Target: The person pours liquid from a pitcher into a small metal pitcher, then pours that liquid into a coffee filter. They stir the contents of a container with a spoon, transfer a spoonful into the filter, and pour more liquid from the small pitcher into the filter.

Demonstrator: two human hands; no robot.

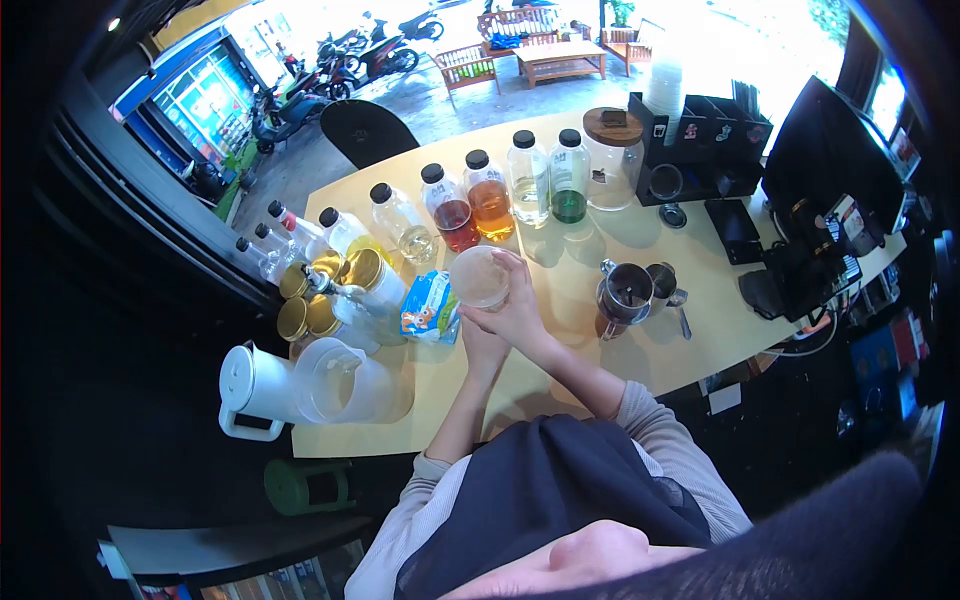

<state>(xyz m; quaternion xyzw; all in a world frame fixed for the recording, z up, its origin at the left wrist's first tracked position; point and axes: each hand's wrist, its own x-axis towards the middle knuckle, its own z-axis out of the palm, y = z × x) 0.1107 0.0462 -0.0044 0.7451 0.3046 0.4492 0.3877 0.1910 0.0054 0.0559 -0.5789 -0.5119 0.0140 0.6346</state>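
Note:
A clear plastic cup (478, 278) is held above the table, its round opening turned up towards me. My right hand (514, 305) is closed around the cup's right side, with the fingers along the wall and the thumb near its lower edge. My left hand (482, 338) is just below the cup and partly behind my right hand; its fingers are hidden. Left of the cup lies a blue and white soft pack (430, 308) with a cartoon animal on it.
Black-capped bottles, including a red one (456, 222) and an orange one (490, 207), line the far side. Gold-lidded jars (367, 270), a white jug (250, 385) and a clear pitcher (330, 380) stand left. A glass mug (628, 290), spoon (683, 318) and monitor (835, 150) are right.

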